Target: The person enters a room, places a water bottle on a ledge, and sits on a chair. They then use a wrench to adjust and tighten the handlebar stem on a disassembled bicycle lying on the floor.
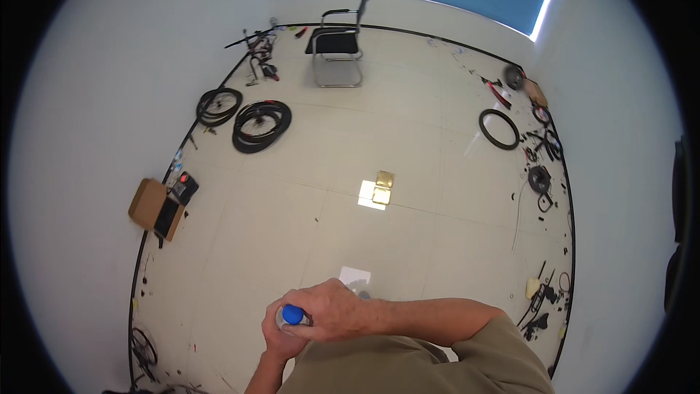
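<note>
Bottle (292, 317): held before the torso (372, 365), above the floor (401, 255) | left hand (281, 343): fingers clamped round its side, tips hidden | right hand (332, 311): fingers clamped on it beside the blue cap (293, 313) | risk: overhard squeezing could dent it or, were the cap loose, spurt any contents; a slack grip could drop it

From my remote station I note: plain olive-khaki fabric shirt (368, 368), lower centre; its short loose sleeve (503, 354), lower right, leaves right forearm (434, 320) and right hand (334, 310) bare.
</note>
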Tool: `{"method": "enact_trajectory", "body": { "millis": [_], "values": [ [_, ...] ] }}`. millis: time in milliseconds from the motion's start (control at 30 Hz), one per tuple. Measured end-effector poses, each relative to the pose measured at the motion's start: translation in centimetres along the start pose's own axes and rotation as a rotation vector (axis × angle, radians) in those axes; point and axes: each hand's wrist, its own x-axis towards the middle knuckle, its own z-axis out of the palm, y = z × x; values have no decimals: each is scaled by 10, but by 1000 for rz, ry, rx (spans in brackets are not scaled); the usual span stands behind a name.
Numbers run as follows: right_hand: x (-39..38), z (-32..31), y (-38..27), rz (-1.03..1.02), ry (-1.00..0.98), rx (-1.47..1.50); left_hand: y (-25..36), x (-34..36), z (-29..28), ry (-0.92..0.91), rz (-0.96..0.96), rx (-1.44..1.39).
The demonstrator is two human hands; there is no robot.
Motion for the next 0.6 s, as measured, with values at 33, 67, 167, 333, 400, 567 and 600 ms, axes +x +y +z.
{"method": "enact_trajectory", "body": {
  "millis": [33, 67, 167, 333, 400, 567, 600],
  "values": [
    [-1, -12, 7, 44, 28, -31, 1, 20, 9, -57, -32, -16],
    [-1, -24, 15, 86, 91, -48, 4, 39, 17, -120, 9, -47],
    [-13, -60, 49, 282, 239, -138, -1, 88, 37, -264, -63, 167],
    [-48, -109, 167, 545, 524, -345, -115, 137, 63, -135, -512, 27],
    [-72, -121, 221, 698, 581, -449, -188, 136, 64, 17, -906, -155],
    [-148, -140, 306, 1249, 719, -578, -326, 109, 30, 373, -1679, -221],
    [-164, -140, 313, 1355, 789, -578, -340, 111, 27, 316, -1681, -161]
  ]
}}
